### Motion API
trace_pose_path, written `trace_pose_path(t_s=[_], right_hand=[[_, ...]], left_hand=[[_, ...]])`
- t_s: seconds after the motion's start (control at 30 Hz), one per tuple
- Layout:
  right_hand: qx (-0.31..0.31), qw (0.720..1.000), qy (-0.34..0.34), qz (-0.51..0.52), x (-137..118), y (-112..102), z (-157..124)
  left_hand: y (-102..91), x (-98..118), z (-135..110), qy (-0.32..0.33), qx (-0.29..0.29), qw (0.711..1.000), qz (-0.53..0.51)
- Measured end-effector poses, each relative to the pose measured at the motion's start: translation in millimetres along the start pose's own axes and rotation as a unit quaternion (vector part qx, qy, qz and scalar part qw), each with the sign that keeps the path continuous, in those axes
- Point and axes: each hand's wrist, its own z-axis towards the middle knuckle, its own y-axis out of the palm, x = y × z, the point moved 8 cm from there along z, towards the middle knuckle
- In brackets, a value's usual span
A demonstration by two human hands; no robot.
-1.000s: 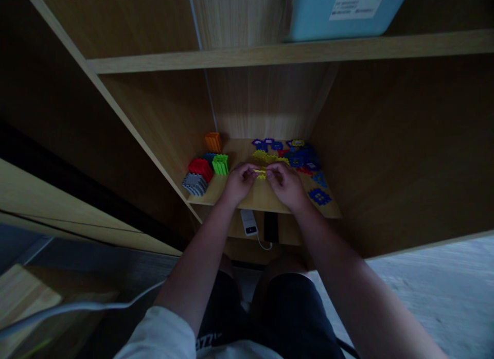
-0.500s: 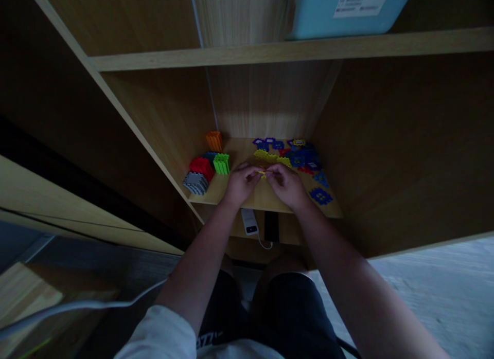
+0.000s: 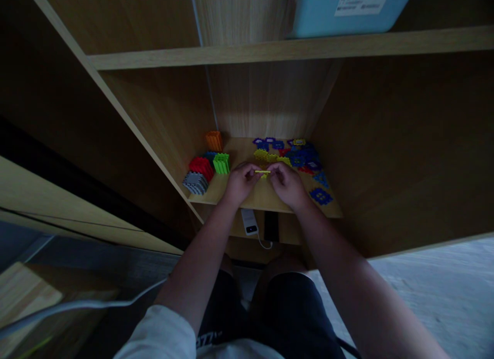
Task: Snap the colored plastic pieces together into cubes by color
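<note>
Head view, near to far: dark shorts (image 3: 278,318) and a white sleeve (image 3: 162,330) sit at the bottom edge, and 2 bare forearms reach forward from them into a wooden shelf unit. On a lower ledge under the wrists lie a white power bank (image 3: 249,221) with a cable and a black device (image 3: 271,226) beside it.

Above that, the left hand (image 3: 240,183) and the right hand (image 3: 287,185) meet over the front-middle of the wooden shelf board (image 3: 262,197). Between their fingertips sits a yellow plastic building piece (image 3: 263,172) — each hand pinches 1 end of it, fingers curled closed around it, knuckles toward the camera. The piece is held level, just above the board, with the hands almost touching.

Left of the left hand stand assembled cubes: a grey cube (image 3: 195,183) at the front edge, a red cube (image 3: 201,167) behind it, a green cube (image 3: 221,163) just beside the left thumb, and an orange cube (image 3: 213,140) further back by the side wall. Right of the right hand lies a loose blue flat piece (image 3: 320,196); behind both hands spreads a pile of loose flat pieces (image 3: 287,153) — yellow, blue, purple, red.

Farthest up, a light blue storage bin (image 3: 347,12) with a white label rests on the upper shelf (image 3: 270,51).
</note>
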Motion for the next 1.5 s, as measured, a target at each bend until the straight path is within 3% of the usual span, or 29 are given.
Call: trace_pose_path(t_s=[0.27, 0.87, 1.13, 1.5], right_hand=[[0.004, 1.0, -0.014, -0.017, -4, -1, 2], [-0.006, 0.996, 0.026, 0.079, 10, 4, -1], [0.008, 1.0, 0.021, 0.0, 12, 0, 1], [-0.009, 0.999, 0.027, 0.041, 9, 3, 2]], left_hand=[[-2.4, 2, 0, -0.005, 0.008, 1.0, -0.009], [-0.6, -3, -1, -0.011, 0.007, 1.0, -0.016], [-1.2, 0, -2, -0.011, 0.007, 1.0, -0.021], [-5.1, 1, -1, -0.007, 0.017, 1.0, -0.016]])
